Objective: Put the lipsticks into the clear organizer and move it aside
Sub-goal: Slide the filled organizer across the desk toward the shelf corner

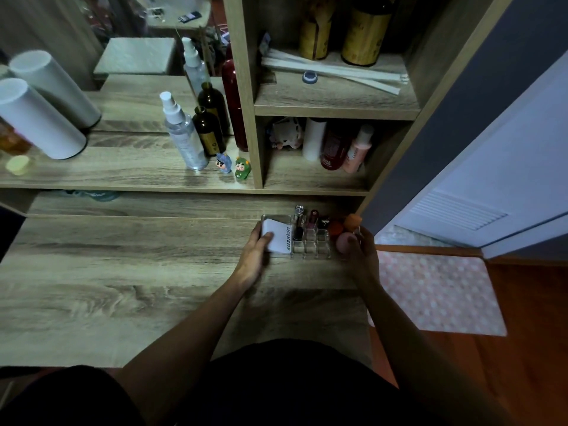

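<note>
Lipsticks first: three of them stand upright in the far row of the clear organizer (310, 241), a silver-capped one (298, 221), a dark pink one (313, 221) and a black one (323, 224), side by side. The wooden tabletop (153, 272) carries it all, and the organizer sits toward the far right of it, just below the shelf unit (335, 109) and close to the right edge. No loose lipstick shows on the tabletop, so by the look of it the filling is done and the moving step is in hand.

Both hands bracket the organizer. The left hand (255, 253) is at its left end, fingers curled round the near corner and lying on a white card (276, 238) printed "4U2skin" that leans in the wide left section; that grip looks closed on the organizer's wall. The right hand (362, 256) is at the right end, among a pink sponge (345, 242) and an orange sponge (352, 221); its fingers are bent, but whether they clamp the organizer or only a sponge cannot be told in this dim light.

Next call: a level, two-handed slide or lift, kept slow so the upright lipsticks do not topple, and kept clear of the tabletop's right edge.
</note>
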